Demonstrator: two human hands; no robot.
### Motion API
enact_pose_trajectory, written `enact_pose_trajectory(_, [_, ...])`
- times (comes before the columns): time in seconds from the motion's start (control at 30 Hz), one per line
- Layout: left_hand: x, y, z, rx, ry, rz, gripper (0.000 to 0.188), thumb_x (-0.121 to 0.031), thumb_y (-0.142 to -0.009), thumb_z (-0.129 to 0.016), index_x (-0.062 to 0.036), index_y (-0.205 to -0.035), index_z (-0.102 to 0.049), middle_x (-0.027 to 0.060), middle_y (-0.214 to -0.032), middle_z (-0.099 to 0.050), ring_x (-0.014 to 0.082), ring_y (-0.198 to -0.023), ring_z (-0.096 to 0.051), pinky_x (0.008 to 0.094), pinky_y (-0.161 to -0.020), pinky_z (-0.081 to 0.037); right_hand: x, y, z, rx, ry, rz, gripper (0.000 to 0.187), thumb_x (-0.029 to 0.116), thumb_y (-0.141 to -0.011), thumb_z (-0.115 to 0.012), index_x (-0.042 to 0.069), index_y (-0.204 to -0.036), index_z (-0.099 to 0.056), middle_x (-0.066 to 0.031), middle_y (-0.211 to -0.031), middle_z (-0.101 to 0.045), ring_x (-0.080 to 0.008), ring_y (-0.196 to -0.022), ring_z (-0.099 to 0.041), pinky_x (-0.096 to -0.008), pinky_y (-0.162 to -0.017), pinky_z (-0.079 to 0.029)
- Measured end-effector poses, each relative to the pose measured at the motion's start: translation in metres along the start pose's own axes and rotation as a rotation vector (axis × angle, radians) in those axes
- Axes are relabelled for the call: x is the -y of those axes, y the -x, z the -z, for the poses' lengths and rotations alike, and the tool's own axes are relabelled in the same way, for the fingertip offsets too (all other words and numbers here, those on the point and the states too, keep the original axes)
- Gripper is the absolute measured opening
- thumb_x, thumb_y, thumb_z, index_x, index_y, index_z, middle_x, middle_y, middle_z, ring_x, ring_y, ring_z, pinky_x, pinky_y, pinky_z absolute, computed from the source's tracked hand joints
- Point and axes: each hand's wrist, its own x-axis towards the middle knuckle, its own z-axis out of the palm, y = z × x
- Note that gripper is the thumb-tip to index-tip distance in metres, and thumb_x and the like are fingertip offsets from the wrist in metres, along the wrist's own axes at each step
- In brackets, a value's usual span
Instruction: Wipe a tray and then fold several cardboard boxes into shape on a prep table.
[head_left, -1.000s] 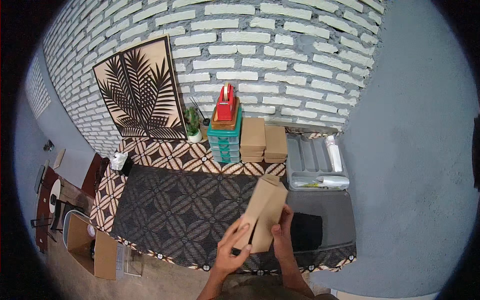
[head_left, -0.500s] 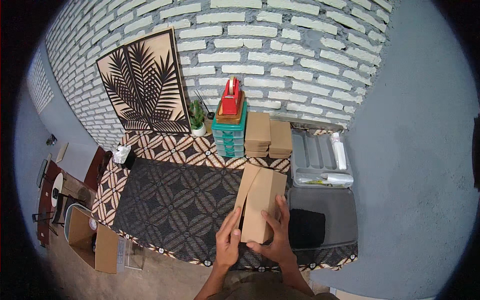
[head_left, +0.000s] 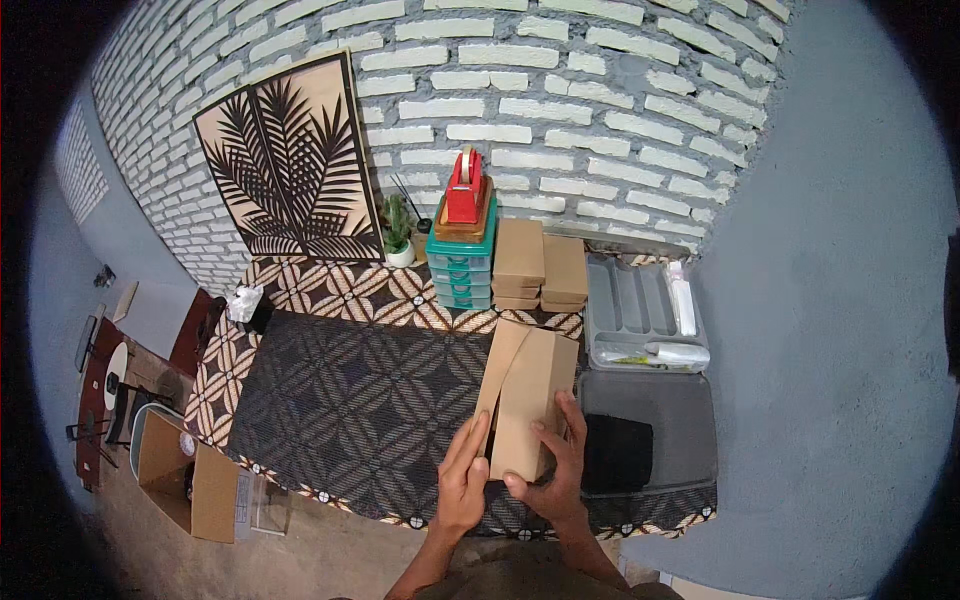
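A plain brown cardboard box lies lengthwise at the right part of the patterned table, its lid partly raised. Along its left side a dark gap shows beneath a curved flap. My left hand presses that side near the front corner, fingers together and pointing away from me. On the other side, my right hand grips the box, with the thumb at the near end and the fingers bent over the right edge. The box's inside is hidden.
Behind the box stand stacked brown boxes and a teal drawer unit topped by a red tape dispenser. To the right are a grey compartment tray and a grey lid under black cloth. An open carton sits lower left.
The box and both hands appear slightly farther right and up, as the view has shifted a little. My grip looks nearly the same.
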Motion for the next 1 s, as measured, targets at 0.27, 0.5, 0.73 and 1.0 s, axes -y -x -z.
enact_pose_trajectory(0.27, [-0.001, 0.001, -0.003, 0.022, -0.020, -0.019, 0.046, -0.021, -0.101, -0.038, 0.0032, -0.139, -0.043, 0.0244, -0.138, -0.044, 0.0361, -0.125, -0.047, 0.0416, -0.104, -0.037, -0.002, -0.002, -0.002, 0.029, 0.015, 0.040, 0.060, 0.041, -0.076, -0.075, 0.014, -0.125, -0.054, -0.0209, -0.147, -0.029, -0.0410, -0.139, -0.023, -0.0577, -0.110, -0.024])
enact_pose_trajectory(0.5, [0.003, 0.004, -0.007, 0.030, 0.009, 0.041, 0.043, -0.016, -0.099, -0.041, 0.0014, -0.138, -0.043, 0.0230, -0.137, -0.044, 0.0348, -0.127, -0.045, 0.0415, -0.106, -0.035, 0.001, 0.000, 0.002, 0.134, 0.088, 0.044, 0.056, 0.038, -0.074, -0.077, 0.016, -0.123, -0.060, -0.0128, -0.149, -0.032, -0.0431, -0.139, -0.022, -0.0558, -0.111, -0.024])
enact_pose_trajectory(0.73, [0.011, -0.003, -0.010, -0.157, 0.321, 0.220, 0.060, -0.013, -0.095, -0.048, -0.0017, -0.148, -0.023, 0.0178, -0.144, -0.037, 0.0282, -0.131, -0.040, 0.0381, -0.110, -0.030, 0.013, -0.008, 0.006, 0.250, -0.019, 0.048, 0.047, 0.032, -0.081, -0.071, 0.011, -0.122, -0.061, -0.0158, -0.140, -0.046, -0.0368, -0.135, -0.035, -0.0540, -0.109, -0.028])
enact_pose_trajectory(1.0, [0.037, 0.007, 0.006, -0.257, 0.828, 0.522, 0.061, -0.040, -0.100, -0.034, -0.0024, -0.146, -0.025, 0.0145, -0.142, -0.040, 0.0248, -0.131, -0.041, 0.0380, -0.108, -0.034, 0.006, -0.010, 0.005, 0.089, -0.648, -0.749, 0.025, 0.011, -0.097, -0.051, 0.002, -0.119, -0.058, -0.0094, -0.115, -0.062, -0.0126, -0.098, -0.059, -0.0265, -0.082, -0.049])
